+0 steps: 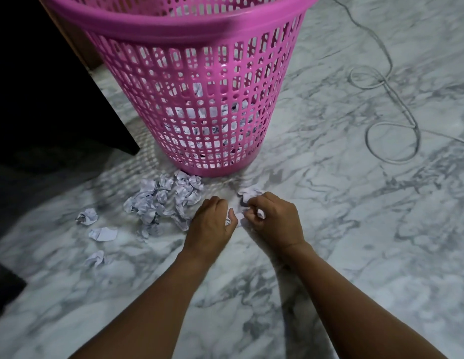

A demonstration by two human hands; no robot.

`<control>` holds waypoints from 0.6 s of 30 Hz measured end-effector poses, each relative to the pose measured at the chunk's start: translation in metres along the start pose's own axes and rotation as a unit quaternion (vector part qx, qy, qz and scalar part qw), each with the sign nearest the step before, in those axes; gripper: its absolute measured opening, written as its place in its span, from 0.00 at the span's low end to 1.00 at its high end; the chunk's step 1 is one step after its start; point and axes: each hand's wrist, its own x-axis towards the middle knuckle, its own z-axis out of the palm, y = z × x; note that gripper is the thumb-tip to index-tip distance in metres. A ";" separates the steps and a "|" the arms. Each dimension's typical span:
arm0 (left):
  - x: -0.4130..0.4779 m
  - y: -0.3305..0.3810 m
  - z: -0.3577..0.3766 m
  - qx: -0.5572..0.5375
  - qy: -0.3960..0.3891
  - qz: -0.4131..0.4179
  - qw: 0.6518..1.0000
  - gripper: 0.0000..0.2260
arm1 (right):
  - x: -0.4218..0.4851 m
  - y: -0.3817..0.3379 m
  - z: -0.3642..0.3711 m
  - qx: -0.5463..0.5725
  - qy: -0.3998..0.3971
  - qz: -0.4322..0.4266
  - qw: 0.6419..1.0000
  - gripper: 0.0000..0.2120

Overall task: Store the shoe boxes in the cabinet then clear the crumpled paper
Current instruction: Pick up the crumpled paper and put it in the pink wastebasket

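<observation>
Floor [355, 255] of white marble-patterned tile with grey veining, faintly glossy under dim, even light. At left, dark furniture panel [44, 86] reaching down to the floor, with a brown wooden edge [78, 40] just behind it. At right, thin grey cable [391, 141] lying in loose loops on the tile. At lower left edge, dark flat shape [5, 288], not identifiable.

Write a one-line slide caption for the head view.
Left hand and right hand grip crumpled paper on the marble floor before a pink basket.
</observation>
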 end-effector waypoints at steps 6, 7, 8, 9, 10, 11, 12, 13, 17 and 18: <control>-0.004 -0.002 -0.026 -0.132 0.027 -0.049 0.990 0.07 | 0.007 -0.013 -0.023 0.111 -0.003 0.165 0.980 0.09; -0.005 -0.001 -0.032 -0.142 0.047 -0.055 0.987 0.07 | 0.009 -0.015 -0.027 0.117 0.004 0.166 0.979 0.09; -0.006 -0.001 -0.038 -0.146 0.073 -0.057 0.985 0.07 | 0.012 -0.018 -0.030 0.115 0.011 0.157 0.981 0.09; -0.007 -0.001 -0.044 -0.145 0.102 -0.055 0.983 0.07 | 0.017 -0.022 -0.032 0.105 0.014 0.142 0.984 0.11; -0.007 -0.003 -0.050 -0.140 0.129 -0.049 0.980 0.08 | 0.023 -0.025 -0.033 0.089 0.013 0.126 0.988 0.13; -0.007 -0.006 -0.054 -0.134 0.151 -0.044 0.978 0.08 | 0.029 -0.028 -0.032 0.064 0.003 0.113 0.991 0.14; -0.006 -0.011 -0.057 -0.126 0.164 -0.043 0.977 0.09 | 0.035 -0.030 -0.030 0.036 -0.022 0.108 0.993 0.16; -0.005 -0.017 -0.059 -0.114 0.165 -0.047 0.979 0.10 | 0.040 -0.032 -0.027 0.004 -0.061 0.114 0.992 0.17; -0.005 -0.040 -0.061 -0.018 0.110 -0.111 0.988 0.16 | 0.033 -0.029 -0.008 -0.103 -0.179 0.108 0.972 0.16; -0.006 -0.045 -0.059 0.009 0.100 -0.128 0.987 0.17 | 0.028 -0.027 -0.004 -0.111 -0.167 0.105 0.974 0.16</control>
